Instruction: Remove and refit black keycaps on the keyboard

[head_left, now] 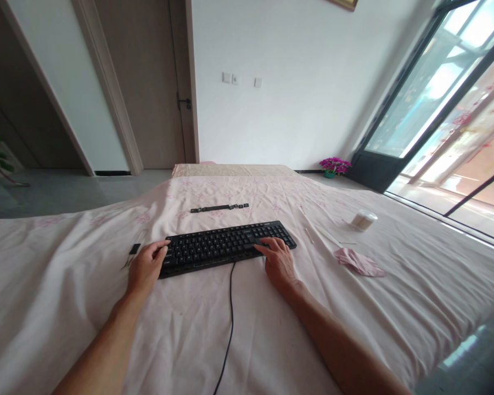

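A black keyboard (226,245) lies on a pink sheet (66,285), its cable (229,318) running toward me. My left hand (146,269) grips the keyboard's left end, fingers curled over the edge. My right hand (278,260) rests on the right part of the keys, fingers pressed down on them. A row of loose black keycaps (220,208) lies beyond the keyboard. A small black tool (134,249) sits just left of my left hand.
A crumpled pink cloth (360,262), thin cotton swabs (325,236) and a white round container (364,220) lie to the right. Purple flowers (335,165) stand on the floor by a glass door (436,99). A wooden door (148,82) is behind.
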Demonstrator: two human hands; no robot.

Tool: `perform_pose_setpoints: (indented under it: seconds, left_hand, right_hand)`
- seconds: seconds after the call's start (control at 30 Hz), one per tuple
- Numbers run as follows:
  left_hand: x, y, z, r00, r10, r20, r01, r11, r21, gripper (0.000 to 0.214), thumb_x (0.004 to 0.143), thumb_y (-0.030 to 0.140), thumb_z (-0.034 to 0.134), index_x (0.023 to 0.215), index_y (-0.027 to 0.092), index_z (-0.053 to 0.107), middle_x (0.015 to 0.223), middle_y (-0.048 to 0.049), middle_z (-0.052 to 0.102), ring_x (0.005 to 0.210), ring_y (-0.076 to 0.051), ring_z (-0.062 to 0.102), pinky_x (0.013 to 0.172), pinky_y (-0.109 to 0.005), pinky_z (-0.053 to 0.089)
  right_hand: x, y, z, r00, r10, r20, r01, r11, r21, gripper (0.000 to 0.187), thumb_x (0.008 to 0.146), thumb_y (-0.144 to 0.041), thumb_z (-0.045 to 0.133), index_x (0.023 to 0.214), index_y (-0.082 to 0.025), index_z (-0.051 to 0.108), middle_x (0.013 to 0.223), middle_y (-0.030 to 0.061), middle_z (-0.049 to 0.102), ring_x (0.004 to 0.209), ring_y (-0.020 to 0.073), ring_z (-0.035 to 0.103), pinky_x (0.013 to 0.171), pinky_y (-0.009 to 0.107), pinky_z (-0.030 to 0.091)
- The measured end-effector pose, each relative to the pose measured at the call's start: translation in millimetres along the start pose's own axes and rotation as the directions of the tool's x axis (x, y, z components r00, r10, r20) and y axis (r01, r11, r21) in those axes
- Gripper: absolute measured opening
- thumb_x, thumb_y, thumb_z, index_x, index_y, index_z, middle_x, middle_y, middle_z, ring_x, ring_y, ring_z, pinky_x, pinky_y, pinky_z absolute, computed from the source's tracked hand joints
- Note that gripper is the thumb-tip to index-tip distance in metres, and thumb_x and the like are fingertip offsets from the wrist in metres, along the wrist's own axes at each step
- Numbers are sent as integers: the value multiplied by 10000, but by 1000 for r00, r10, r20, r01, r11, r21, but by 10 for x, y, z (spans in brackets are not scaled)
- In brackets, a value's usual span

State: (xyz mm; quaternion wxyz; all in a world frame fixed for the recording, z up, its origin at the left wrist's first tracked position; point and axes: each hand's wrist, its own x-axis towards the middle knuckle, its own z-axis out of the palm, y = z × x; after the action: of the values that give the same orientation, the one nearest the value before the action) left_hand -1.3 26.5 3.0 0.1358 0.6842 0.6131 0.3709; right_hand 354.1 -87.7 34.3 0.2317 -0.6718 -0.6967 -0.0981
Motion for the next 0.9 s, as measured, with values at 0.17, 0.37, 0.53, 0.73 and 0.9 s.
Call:
perform_pose_setpoints:
  seconds: [0.17, 0.37, 0.53, 0.73, 0.9]
  left_hand:
    - [-10, 21, -13, 1000, -14, 1, 14, 1000, -3, 333, 840, 405, 447, 1064, 276, 657, 1073, -18, 675, 937, -211, 620, 825, -309, 466]
    - [-4, 0, -13, 1000, -2, -4, 2, 1000, -5, 336, 844, 413, 446, 1065, 272, 656, 1079, -20, 673, 945, -210, 617, 831, -308, 462]
    - [3, -24, 4, 1000, -5, -5, 5, 1000, 6, 340, 841, 410, 451, 1072, 272, 659, 1061, -18, 686, 925, -208, 624, 791, -294, 470]
    - [-1, 13, -4, 1000, -16, -6, 16, 1000, -3, 346, 836, 403, 453, 1073, 263, 663, 1030, -18, 692, 880, -194, 630, 775, -282, 469]
    - [-3, 35, -19, 1000, -28, 1, 28, 1000, -3, 342, 836, 404, 455, 1073, 269, 661, 1010, -13, 689, 866, -185, 629, 772, -279, 462]
  right_hand:
    - [-1, 0, -10, 999, 20, -29, -19, 999, 36, 540, 754, -2, 455, 1154, -302, 658, 1190, 27, 596, 1117, 217, 441, 928, 349, 357]
    - [-6, 13, 4, 999, 21, -45, -18, 998, 62, 538, 748, -1, 449, 1148, -292, 662, 1178, 26, 599, 1109, 221, 441, 948, 354, 356]
    - [-11, 24, 19, 998, 26, -56, -23, 998, 58, 541, 743, -1, 457, 1148, -296, 662, 1177, 24, 601, 1100, 218, 444, 957, 353, 357]
    - [-5, 48, 53, 997, 38, -65, -34, 998, 57, 530, 748, -7, 465, 1145, -295, 665, 1172, 27, 609, 1094, 221, 452, 953, 359, 364]
    - [-2, 62, 66, 997, 31, -75, -25, 997, 78, 529, 741, -4, 467, 1139, -288, 669, 1169, 21, 611, 1088, 221, 457, 956, 354, 367]
